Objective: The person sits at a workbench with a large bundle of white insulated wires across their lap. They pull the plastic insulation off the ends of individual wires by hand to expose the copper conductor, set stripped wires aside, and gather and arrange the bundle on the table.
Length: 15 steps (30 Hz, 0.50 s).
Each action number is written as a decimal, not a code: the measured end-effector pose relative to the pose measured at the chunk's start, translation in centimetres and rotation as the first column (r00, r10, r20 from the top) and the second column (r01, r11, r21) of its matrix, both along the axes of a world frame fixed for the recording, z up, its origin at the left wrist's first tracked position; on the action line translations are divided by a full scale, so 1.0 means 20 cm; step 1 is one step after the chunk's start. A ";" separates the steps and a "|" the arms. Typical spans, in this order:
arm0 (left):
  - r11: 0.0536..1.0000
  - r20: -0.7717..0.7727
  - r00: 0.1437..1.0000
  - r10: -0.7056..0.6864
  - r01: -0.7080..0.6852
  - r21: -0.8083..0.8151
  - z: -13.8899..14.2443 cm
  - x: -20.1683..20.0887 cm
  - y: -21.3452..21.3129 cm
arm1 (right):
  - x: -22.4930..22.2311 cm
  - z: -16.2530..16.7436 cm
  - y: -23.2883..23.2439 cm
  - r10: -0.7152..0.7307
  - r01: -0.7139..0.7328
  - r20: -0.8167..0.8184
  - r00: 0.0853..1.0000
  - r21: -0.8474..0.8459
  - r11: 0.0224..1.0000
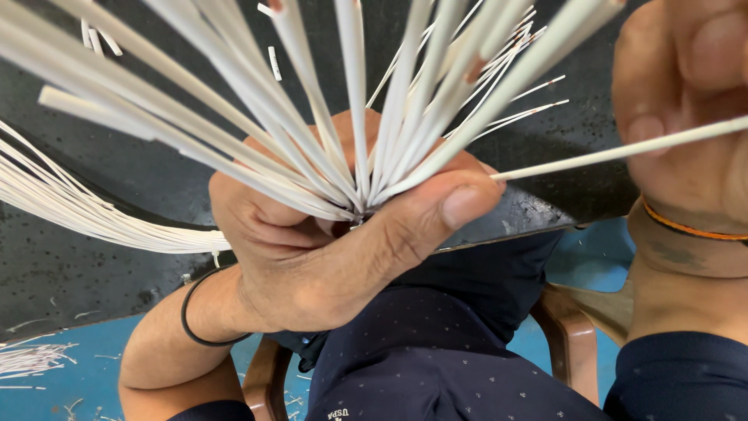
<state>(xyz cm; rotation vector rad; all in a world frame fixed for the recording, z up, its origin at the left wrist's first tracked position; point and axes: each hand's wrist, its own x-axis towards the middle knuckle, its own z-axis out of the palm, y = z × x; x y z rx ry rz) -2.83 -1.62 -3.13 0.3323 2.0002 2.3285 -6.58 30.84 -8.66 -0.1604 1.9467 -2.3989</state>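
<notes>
The left hand [327, 242] is raised close below the camera, palm turned toward the body, wrist bent, forearm rising from the lower left. Its grip is clenched around a bundle of thin white wires [343, 117], pinched at one point between the curled fingers and the thumb [436, 214], which lies across the front. From this pinch point the wires fan upward and outward toward the top of the view. A black band [191, 312] circles the left wrist.

The right hand [686, 101] is at the upper right, fingers curled, wrist downward. Its grip is pinching a single white wire [592, 152], which runs leftward to the edge of the left hand, near the thumb tip. An orange cord [686, 228] circles the right wrist.

Below the hands lies a dark surface [101, 257]. A further sheaf of white wires [70, 206] curves across it at the left. Short wire offcuts [31, 359] lie on the blue floor [93, 366].
</notes>
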 end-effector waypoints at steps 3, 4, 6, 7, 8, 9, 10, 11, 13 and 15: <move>1.000 0.001 1.000 0.001 -0.001 0.015 0.00 0.00 0.00 | 0.02 0.00 -0.01 0.004 0.001 -0.051 0.999 0.089 0.996; 1.000 0.004 1.000 0.001 -0.001 0.021 0.00 0.00 0.00 | 0.03 -0.01 -0.01 0.009 0.000 -0.073 0.997 0.123 0.992; 0.999 0.017 1.000 0.005 -0.006 0.042 -0.01 -0.01 0.01 | 0.03 -0.02 -0.02 0.022 0.000 -0.117 0.993 0.190 0.982; 0.998 0.024 1.000 0.009 -0.011 0.057 -0.01 -0.01 0.01 | 0.03 -0.03 -0.02 0.040 -0.014 -0.135 0.990 0.188 0.982; 0.998 0.014 1.000 0.012 -0.013 0.065 -0.01 -0.01 0.01 | 0.03 -0.03 -0.02 0.058 -0.029 -0.153 0.986 0.187 0.982; 0.997 0.004 1.000 0.014 -0.015 0.072 -0.02 -0.01 0.02 | 0.03 -0.04 -0.02 0.070 -0.037 -0.171 0.983 0.189 0.981; 0.998 -0.025 1.000 0.014 -0.013 0.069 -0.02 -0.01 0.01 | 0.03 -0.04 -0.02 0.077 -0.042 -0.182 0.980 0.191 0.981; 0.998 -0.038 0.999 0.015 -0.013 0.059 -0.02 -0.01 0.01 | 0.03 -0.03 -0.02 0.081 -0.044 -0.191 0.978 0.190 0.981; 0.999 -0.050 0.999 0.017 -0.015 0.030 -0.02 0.00 0.01 | 0.03 -0.02 -0.04 0.092 -0.052 -0.201 0.975 0.196 0.979; 1.000 -0.041 0.999 0.013 -0.012 0.006 -0.01 0.00 0.00 | 0.04 0.01 -0.07 0.114 -0.069 -0.209 0.971 0.211 0.975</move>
